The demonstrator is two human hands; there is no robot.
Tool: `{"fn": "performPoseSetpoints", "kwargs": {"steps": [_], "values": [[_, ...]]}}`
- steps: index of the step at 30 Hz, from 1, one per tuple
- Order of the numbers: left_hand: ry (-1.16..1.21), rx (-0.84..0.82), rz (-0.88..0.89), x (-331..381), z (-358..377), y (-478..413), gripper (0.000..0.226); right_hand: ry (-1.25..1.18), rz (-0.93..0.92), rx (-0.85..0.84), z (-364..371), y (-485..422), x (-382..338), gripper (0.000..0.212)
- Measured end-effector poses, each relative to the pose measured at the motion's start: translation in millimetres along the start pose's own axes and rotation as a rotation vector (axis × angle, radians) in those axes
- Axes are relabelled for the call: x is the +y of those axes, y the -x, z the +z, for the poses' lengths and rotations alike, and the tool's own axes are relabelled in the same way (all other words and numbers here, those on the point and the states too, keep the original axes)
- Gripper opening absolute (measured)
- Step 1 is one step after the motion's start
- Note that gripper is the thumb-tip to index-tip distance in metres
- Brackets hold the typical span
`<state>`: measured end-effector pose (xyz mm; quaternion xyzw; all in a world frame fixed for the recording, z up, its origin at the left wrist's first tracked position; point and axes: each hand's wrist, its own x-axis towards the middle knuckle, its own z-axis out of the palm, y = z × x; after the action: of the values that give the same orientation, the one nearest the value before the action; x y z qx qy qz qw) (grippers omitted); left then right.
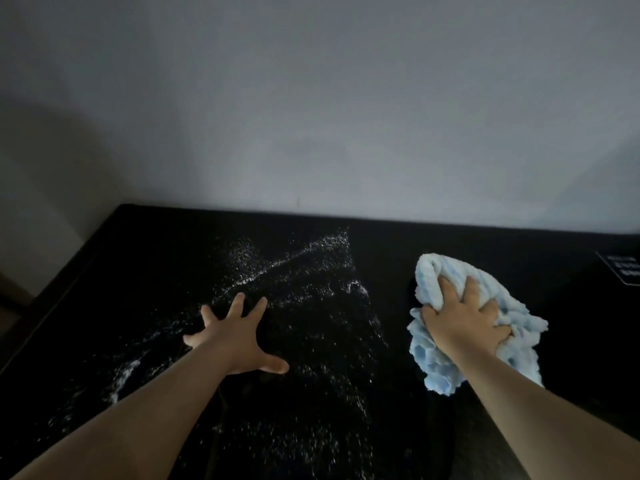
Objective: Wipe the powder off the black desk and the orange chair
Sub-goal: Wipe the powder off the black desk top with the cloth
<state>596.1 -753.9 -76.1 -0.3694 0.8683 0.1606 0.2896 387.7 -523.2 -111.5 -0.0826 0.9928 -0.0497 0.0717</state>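
Note:
White powder (298, 268) lies scattered over the middle and left of the black desk (485, 247), with streaks toward the near left edge. My left hand (239, 336) is spread flat on the desk with fingers apart, in the middle of the powder, holding nothing. My right hand (464, 317) presses down on a fluffy light blue cloth (436, 362) bunched on the right part of the desk, fingers dug into it. The desk surface around the cloth looks dark and free of powder. The orange chair is not in view.
A plain grey wall (311, 116) rises directly behind the desk's back edge. A small label with white text (623, 268) sits at the desk's far right. The desk's left edge runs diagonally, with floor beyond it at the far left.

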Motion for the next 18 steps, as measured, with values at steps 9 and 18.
{"fn": "performPoseSetpoints", "kwargs": {"steps": [9, 18], "values": [[-0.039, 0.028, 0.027, 1.3, -3.6, -11.6, 0.129, -0.017, -0.209, -0.036, -9.6, -84.1, -82.4, 0.066], [-0.002, 0.075, 0.048, -4.8, -2.3, -10.7, 0.119, -0.026, -0.644, 0.016, 2.3, -4.2, -79.5, 0.041]]}}
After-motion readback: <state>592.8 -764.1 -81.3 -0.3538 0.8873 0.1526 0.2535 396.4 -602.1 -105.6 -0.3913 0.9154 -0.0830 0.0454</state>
